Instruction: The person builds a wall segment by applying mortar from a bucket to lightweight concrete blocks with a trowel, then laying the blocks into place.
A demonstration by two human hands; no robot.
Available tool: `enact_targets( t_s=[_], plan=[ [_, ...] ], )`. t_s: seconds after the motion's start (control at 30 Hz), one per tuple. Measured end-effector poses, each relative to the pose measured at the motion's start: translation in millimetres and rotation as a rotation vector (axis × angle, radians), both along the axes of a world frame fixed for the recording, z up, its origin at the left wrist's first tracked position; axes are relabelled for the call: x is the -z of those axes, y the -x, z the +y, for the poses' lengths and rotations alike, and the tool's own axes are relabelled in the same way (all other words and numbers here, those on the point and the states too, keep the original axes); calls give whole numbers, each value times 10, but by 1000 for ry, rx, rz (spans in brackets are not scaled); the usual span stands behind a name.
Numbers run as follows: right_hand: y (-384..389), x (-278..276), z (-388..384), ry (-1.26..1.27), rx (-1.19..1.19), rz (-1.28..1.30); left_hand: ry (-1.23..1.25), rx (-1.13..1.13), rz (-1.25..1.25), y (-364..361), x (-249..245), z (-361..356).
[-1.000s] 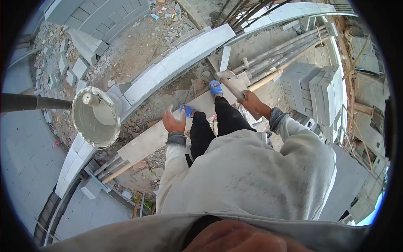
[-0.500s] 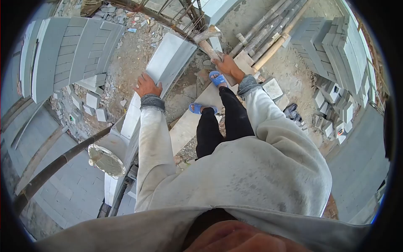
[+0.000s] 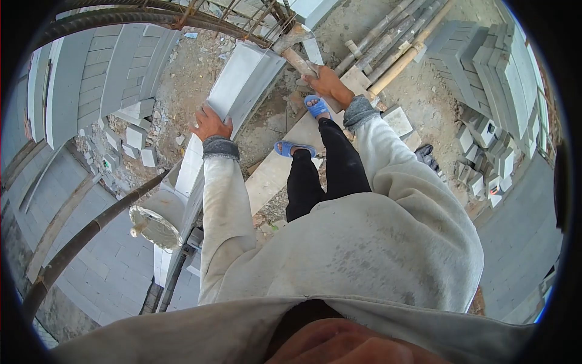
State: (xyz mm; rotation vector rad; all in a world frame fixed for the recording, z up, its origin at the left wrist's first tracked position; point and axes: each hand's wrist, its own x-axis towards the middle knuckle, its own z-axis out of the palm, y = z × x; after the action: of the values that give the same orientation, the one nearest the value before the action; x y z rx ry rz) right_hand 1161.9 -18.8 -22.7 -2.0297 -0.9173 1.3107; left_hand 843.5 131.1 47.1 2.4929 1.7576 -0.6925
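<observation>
My left hand (image 3: 212,121) lies with its fingers spread over the top of a low wall of white blocks (image 3: 236,82). In my right hand (image 3: 330,86) is a mallet, gripped around its wooden handle (image 3: 297,62). The dusty, pale mallet head (image 3: 292,39) is up by the far end of the wall, beside upright steel rebar (image 3: 267,18). Nearer to me, a bucket (image 3: 159,225) with a mortar-crusted rim sits on the wall, and a stick-like handle pokes out of it.
My blue sandals (image 3: 295,148) stand on a pale board (image 3: 270,182). Poles (image 3: 388,36) lie at the upper right. Stacked grey blocks (image 3: 91,79) rise at left, more blocks (image 3: 503,79) at right. A dark bamboo pole (image 3: 91,227) slants across the lower left. Rubble litters the ground.
The view has shifted slightly, bringing curved rebar into sight at the upper left. My right hand and the mallet appear a little higher in view; the left hand stays on the wall.
</observation>
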Motion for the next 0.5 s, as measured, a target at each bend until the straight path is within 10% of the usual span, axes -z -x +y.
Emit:
enact_targets(
  t_s=[0.5],
  plan=[
    [-114,-10,74,-65,-226,-178,-9,23,-51,45,45,4]
  ],
)
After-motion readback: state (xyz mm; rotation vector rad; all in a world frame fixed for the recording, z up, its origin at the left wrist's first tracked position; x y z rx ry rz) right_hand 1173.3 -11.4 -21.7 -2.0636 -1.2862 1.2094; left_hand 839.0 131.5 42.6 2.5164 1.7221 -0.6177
